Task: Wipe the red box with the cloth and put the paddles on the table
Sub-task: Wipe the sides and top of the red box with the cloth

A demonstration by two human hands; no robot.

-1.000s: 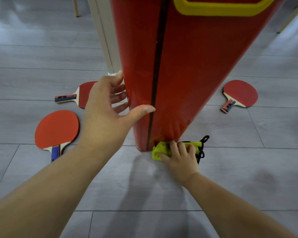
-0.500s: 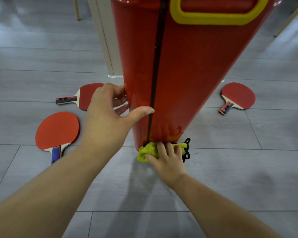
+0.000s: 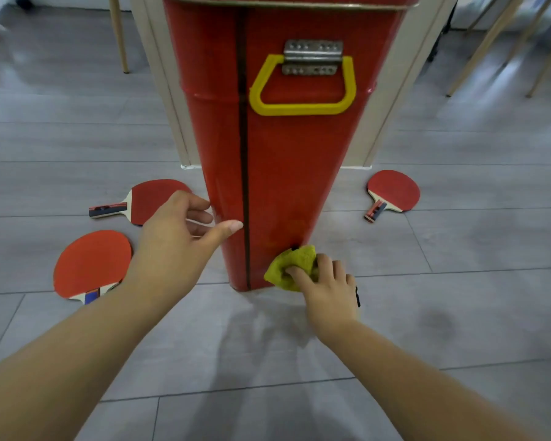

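Observation:
A tall red box [image 3: 277,160] with a yellow handle [image 3: 303,106] stands upright on the grey floor. My left hand [image 3: 175,240] rests open against its lower left side, thumb on the front face. My right hand [image 3: 323,281] presses a bunched yellow cloth [image 3: 291,265] against the box's bottom right corner. Three red paddles lie flat on the floor: one [image 3: 147,202] behind my left hand, one [image 3: 91,265] at the near left, one [image 3: 392,192] to the right of the box.
A pale pillar or table leg [image 3: 163,90] rises right behind the box. Thin wooden legs [image 3: 118,33] stand at the back left, and more legs [image 3: 490,43] at the back right. Grey floor planks [image 3: 458,297] spread all around.
My head has tilted up, so the box's handle and top rim are now in view. My right hand has slid the cloth from the box's front bottom edge to its right corner.

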